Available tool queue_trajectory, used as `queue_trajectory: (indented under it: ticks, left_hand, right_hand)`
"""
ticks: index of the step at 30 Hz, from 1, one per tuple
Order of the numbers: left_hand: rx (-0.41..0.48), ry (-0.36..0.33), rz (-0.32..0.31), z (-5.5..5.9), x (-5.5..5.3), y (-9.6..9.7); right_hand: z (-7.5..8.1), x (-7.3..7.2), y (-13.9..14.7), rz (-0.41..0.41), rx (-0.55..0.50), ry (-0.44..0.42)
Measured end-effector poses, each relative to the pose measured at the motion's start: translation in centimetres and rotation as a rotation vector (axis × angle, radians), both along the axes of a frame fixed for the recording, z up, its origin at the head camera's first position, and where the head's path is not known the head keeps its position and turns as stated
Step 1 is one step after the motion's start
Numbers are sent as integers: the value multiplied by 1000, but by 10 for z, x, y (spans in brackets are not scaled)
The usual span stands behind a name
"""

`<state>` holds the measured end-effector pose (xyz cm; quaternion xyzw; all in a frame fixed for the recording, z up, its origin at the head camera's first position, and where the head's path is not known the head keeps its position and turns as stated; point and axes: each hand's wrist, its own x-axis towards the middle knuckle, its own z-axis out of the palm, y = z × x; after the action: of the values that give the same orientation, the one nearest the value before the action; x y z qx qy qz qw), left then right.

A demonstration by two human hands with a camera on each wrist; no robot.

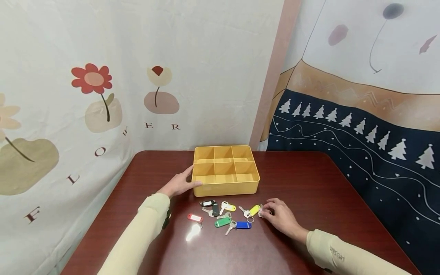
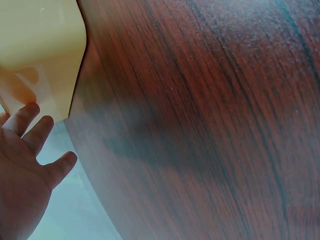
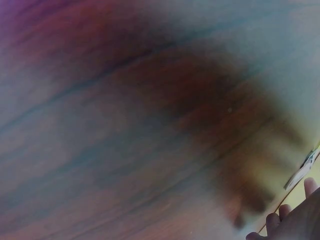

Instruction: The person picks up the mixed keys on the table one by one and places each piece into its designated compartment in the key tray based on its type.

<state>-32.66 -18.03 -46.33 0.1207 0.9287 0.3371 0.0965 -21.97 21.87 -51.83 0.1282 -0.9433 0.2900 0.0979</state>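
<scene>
Head view: the right hand (image 1: 282, 217) partly hides a small item (image 1: 260, 212); we cannot tell whether it pinches it. The left hand (image 1: 178, 185), fingers spread, touches the left side of one six-compartment tray (image 1: 227, 189). Near the tray we count seven tags (image 1: 223, 222): two black, two yellow, one red, one green, one blue.

Left wrist view: tray and hand are cut off.

Right wrist view: the table (image 3: 100, 150) is blurred.

Open run of glossy red-brown wood-grained table (image 1: 292, 175) lies right of the yellow six-compartment plastic box (image 1: 227, 190), low front approach cluttered by metal keys with coloured plastic tags (image 1: 222, 222), left side blocked by the left hand (image 1: 179, 184).
</scene>
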Motion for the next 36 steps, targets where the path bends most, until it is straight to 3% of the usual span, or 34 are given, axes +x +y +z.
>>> queue_trajectory:
  ticks: [23,36]
  left_hand:
    - [15,11,-9,0,3,-1]
    - [13,8,-16,1,4,0]
  right_hand:
    - [-3,1,-5,-14,-12,23]
    - [7,-4,-3,-23,-154,69]
